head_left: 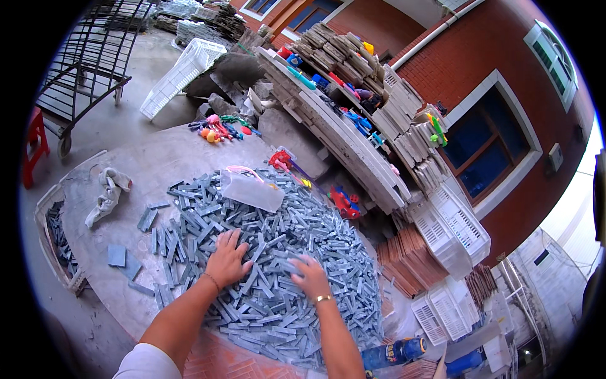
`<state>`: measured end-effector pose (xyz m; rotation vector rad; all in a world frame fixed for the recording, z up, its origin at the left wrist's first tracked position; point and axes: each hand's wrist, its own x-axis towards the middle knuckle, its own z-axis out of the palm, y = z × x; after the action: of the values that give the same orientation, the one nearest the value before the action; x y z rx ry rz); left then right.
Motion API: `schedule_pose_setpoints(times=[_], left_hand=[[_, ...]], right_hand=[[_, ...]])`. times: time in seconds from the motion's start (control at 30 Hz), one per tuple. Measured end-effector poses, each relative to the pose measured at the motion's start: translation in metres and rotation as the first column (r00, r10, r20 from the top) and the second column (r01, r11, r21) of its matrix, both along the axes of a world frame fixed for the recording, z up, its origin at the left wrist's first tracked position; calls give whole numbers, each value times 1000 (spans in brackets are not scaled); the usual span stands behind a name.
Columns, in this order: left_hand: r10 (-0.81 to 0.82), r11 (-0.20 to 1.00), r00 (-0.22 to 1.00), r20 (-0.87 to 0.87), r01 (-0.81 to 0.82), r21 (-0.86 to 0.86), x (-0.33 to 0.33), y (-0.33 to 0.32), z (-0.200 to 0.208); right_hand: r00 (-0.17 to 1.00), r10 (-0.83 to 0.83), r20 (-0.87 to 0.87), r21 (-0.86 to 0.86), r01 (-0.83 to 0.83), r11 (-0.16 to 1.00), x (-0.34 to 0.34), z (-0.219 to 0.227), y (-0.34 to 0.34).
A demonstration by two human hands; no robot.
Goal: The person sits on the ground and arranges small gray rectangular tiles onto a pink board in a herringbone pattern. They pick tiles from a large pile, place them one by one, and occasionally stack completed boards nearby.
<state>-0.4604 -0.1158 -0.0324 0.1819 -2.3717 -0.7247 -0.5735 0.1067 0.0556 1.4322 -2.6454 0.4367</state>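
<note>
Forearms: both are coming in from the lower edge, bare, a white sleeve (146,363) showing at the left one
Left hand (227,260): is lying palm down with fingers spread wide on the heap, gripping nothing; a thin bracelet is sitting at the wrist
Right hand (310,275): is resting on the heap just beside the left, fingers curled loosely over the pieces; whether it is pinching one I cannot tell; a gold-coloured band is circling the wrist
Grey strips (284,252): a broad pile of short grey-blue stone strips is lying under and around both hands, covering most of the round slab
Round slab (158,158): grey stone surface is carrying the pile, with a few flat square pieces (117,255) lying apart to the left
Clear plastic tub (251,189): is lying tilted on the far side of the pile
Cloth gloves (108,192): are lying crumpled on the slab, well apart to the left
Blue bottle (394,352): is lying on its side near the right forearm
White crates (451,234): are standing stacked to the right, beside stacked tile bundles
Colourful toys (221,128): are lying scattered beyond the slab
Metal trolley (88,57): is standing at the far left
</note>
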Motion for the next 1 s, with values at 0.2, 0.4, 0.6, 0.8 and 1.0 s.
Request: schedule_pose_setpoints(times=[0.2, 0.4, 0.6, 0.8, 1.0], left_hand=[[11, 1000, 999, 46, -12, 9, 1, -2, 3], [-2, 998, 999, 34, 0, 60, -1, 7, 7], [-71, 981, 995, 75, 56, 185, 1, -4, 1], [-235, 936, 969, -79, 248, 250, 22, 21, 3], [-618, 662, 781, -94, 581, 473, 62, 43, 33]], right_hand=[[974, -21, 225, -81, 40, 996, 39, 34, -7], [952, -289, 100, 148, 273, 951, -21, -26, -15], [958, -204, 202, 75, 192, 978, -4, -38, -18], [991, -98, 96, -23, 100, 995, 30, -30, -6], [983, 51, 176, -211, -13, 977, 96, -27, 29]])
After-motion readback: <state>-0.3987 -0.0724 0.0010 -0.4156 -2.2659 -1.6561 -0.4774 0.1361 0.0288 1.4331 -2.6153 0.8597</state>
